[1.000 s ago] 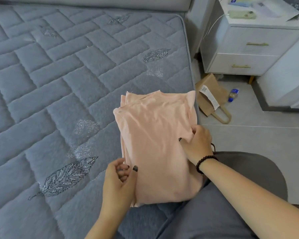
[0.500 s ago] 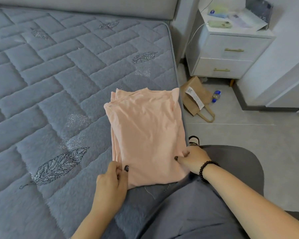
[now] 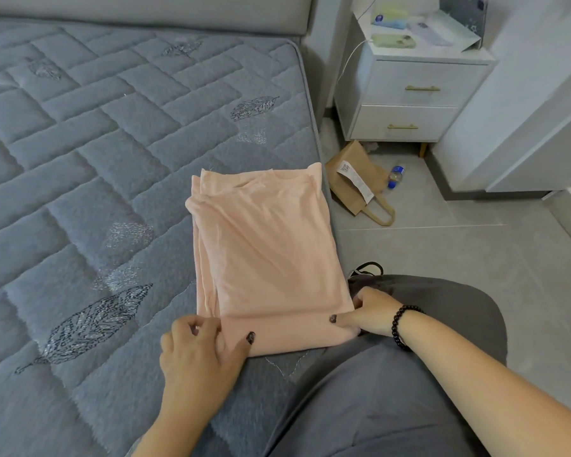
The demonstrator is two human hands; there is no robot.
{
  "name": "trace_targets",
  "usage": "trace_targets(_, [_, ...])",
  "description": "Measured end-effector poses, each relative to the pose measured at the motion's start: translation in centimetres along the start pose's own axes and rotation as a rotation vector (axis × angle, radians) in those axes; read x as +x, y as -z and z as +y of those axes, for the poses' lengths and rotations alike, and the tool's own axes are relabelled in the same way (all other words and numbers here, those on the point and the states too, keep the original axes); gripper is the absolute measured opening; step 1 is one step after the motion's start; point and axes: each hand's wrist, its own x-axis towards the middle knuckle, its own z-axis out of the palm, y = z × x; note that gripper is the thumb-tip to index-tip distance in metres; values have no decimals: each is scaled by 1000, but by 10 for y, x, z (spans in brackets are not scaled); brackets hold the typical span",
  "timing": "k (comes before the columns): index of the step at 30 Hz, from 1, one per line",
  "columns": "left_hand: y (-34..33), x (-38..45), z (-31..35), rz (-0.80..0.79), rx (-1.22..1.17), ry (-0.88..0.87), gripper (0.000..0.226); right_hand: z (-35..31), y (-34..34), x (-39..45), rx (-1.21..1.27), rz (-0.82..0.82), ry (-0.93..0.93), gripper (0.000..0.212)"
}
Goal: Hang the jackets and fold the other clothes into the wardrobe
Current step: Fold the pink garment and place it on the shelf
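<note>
Beside the bed's (image 3: 112, 159) right edge, your left hand (image 3: 200, 352) and right hand (image 3: 371, 311) pinch the folded pink garment's (image 3: 267, 252) near hem, fingers clamped.

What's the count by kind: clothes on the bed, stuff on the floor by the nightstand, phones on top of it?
Folded garments on the bed: 1, the pink garment, held at its near edge by the left hand and right hand
Paper bags on the floor: 1, the brown paper bag
Bottles on the floor: 1, the plastic bottle
Phones on the nightstand: 2, green phone, purple phone
Total: 5
</note>
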Motion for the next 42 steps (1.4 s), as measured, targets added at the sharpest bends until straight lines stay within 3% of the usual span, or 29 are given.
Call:
trace_targets(2, [2, -4, -1, -69, 9, -49, 37, -3, -3, -3, 99, -100, 38, 30])
trace_targets(4, [4, -6, -5, -99, -77, -46, 26, -5, -6, -4, 98, -188, 43, 47])
trace_targets(6, [10, -11, -5, -58, -229, 23, 17, -7, -5, -5, -2, -213, 31, 56])
trace_targets(8, [17, -17, -1, -28, -423, 130, 22, -7, 1, -9, 19, -234, 14, 49])
trace_targets(12, [41, -18, 7, -193, -780, 320, 46, -9, 16, -34, 315, -301, 7, 20])
trace_targets(14, [57, -8, 17, -285, -916, 396, 43, -10, 28, -45, 507, -314, 3, 17])
trace_targets(18, [95, 38, 41, -314, -916, 302, 33, -33, 57, -52, 844, -335, -14, 12])
trace_targets(20, [109, 77, 53, -274, -868, 228, 27, -58, 74, -44, 921, -326, 24, 22])
trace_targets(23, [120, 145, 76, -206, -951, 169, 25, -104, 102, -11, 1026, -172, 139, 47])
trace_targets(26, [110, 192, 87, -71, -1030, 142, 55, -141, 118, 26, 1161, 20, 224, 22])
trace_targets(28, [88, 201, 83, 31, -899, 166, 70, -146, 114, 52, 1076, 150, 215, 11])
trace_targets(31, [41, 193, 68, -6, -577, 207, 61, -130, 90, 85, 602, 421, 185, 22])
trace_targets(33, [16, 186, 54, 32, -425, 233, 54, -114, 68, 93, 450, 518, 158, 21])
trace_targets(36, [7, 183, 42, 161, -473, 304, 37, -93, 42, 98, 439, 526, 95, 44])
trace_targets(38, [6, 181, 40, 225, -535, 310, 24, -85, 33, 95, 443, 580, 158, 32])
trace_targets(42, [7, 162, 35, 425, -597, 252, 23, -72, 31, 90, 556, 740, 323, 28])
